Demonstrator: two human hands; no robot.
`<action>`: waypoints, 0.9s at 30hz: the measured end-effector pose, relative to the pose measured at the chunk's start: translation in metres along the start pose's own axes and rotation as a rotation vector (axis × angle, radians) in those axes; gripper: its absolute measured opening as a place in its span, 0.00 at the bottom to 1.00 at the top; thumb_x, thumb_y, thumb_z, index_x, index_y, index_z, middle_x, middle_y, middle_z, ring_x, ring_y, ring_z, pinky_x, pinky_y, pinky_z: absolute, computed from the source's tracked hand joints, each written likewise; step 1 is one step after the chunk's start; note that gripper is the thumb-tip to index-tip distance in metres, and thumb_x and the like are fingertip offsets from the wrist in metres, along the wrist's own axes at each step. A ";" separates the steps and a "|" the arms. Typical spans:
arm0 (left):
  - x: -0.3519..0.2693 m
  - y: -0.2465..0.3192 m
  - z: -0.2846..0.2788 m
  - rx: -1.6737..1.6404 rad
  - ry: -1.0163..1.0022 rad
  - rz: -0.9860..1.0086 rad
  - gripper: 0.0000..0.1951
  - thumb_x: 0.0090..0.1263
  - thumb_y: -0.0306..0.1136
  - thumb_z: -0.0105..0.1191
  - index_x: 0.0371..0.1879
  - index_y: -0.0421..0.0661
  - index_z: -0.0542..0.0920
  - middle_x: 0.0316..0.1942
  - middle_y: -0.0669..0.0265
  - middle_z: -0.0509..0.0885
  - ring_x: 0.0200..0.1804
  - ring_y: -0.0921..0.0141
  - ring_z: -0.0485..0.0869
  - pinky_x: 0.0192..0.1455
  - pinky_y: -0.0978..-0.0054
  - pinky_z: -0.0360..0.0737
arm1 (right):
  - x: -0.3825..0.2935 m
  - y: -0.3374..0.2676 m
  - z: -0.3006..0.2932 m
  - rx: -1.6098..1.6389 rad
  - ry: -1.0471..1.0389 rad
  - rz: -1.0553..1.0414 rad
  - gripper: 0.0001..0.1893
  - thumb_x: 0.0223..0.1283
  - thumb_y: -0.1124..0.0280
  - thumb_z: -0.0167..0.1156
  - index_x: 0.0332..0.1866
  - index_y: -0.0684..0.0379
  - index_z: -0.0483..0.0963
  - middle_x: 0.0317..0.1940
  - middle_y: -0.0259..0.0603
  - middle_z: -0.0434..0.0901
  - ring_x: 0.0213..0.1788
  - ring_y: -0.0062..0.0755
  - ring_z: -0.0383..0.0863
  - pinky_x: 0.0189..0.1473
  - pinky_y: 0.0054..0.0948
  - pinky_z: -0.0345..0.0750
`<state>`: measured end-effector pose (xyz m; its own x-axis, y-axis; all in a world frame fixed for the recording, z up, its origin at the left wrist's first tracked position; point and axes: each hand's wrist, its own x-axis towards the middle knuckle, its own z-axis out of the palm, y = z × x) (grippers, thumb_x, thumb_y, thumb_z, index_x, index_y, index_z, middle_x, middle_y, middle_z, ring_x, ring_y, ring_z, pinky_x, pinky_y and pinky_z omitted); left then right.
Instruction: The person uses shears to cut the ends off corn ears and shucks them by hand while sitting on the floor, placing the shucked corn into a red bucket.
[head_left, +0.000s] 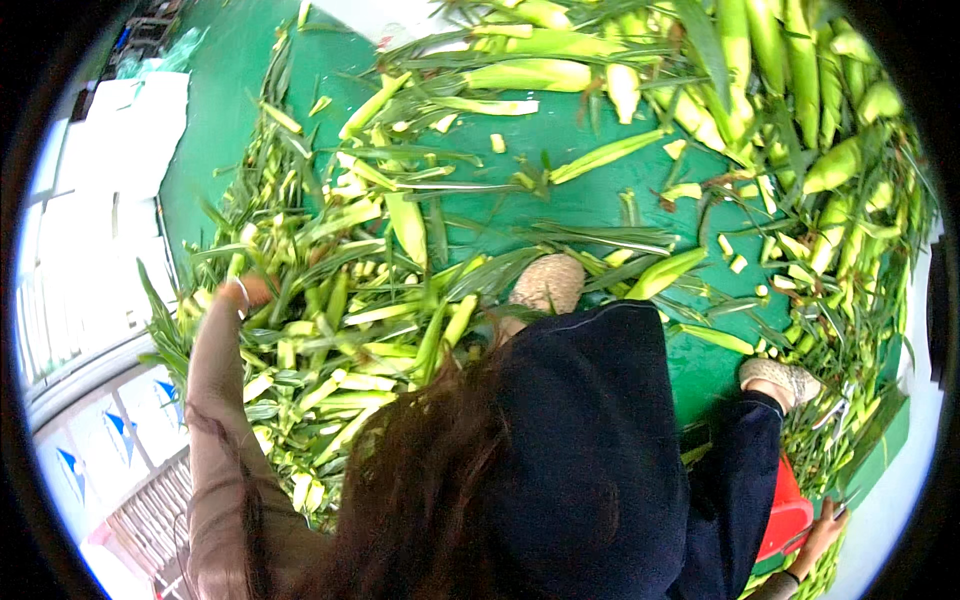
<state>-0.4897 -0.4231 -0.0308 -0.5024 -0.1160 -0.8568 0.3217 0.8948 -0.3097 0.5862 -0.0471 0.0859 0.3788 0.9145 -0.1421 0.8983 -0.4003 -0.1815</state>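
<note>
My left hand, motion-blurred, with a white band at the wrist, is low over a heap of green corn husks and cut stalk ends. Whether its fingers hold anything cannot be told. At the lower right edge my right hand, above a dark wristband, is closed around a small tool with a thin metal blade, seen only in part. It is beside a red plastic stool or tub. Unhusked corn ears are piled at the upper right.
Loose leaves and stalk pieces are scattered over the green floor. My two woven shoes stand among them. What looks like scissors lies on husks near the right shoe. White boxes or sheets stand at the left.
</note>
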 end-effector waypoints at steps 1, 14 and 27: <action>0.000 -0.012 -0.026 -0.295 -0.097 -0.022 0.45 0.51 0.62 0.58 0.68 0.54 0.60 0.66 0.51 0.64 0.65 0.54 0.66 0.54 0.50 0.75 | -0.001 -0.038 0.010 -0.011 -0.039 -0.051 0.17 0.57 0.60 0.61 0.43 0.63 0.70 0.28 0.31 0.68 0.31 0.22 0.65 0.35 0.22 0.65; 0.048 0.274 0.080 -0.386 0.533 0.422 0.37 0.51 0.58 0.60 0.48 0.32 0.78 0.48 0.43 0.79 0.50 0.53 0.80 0.53 0.65 0.75 | -0.094 -0.266 0.077 -0.033 -0.397 -0.491 0.27 0.47 0.76 0.64 0.55 0.68 0.65 0.38 0.46 0.74 0.39 0.36 0.73 0.48 0.31 0.71; -0.133 0.411 0.090 -1.857 -0.610 1.172 0.28 0.65 0.53 0.54 0.58 0.48 0.69 0.56 0.57 0.74 0.60 0.59 0.71 0.64 0.51 0.67 | -0.174 -0.434 0.175 0.459 -0.805 -0.696 0.32 0.43 0.71 0.65 0.57 0.68 0.64 0.43 0.51 0.77 0.46 0.41 0.79 0.50 0.33 0.74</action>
<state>-0.2188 -0.0788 -0.0815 -0.3741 0.8304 -0.4129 -0.8351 -0.1081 0.5393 0.0912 -0.0428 0.0188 -0.5656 0.7094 -0.4206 0.6285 0.0405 -0.7768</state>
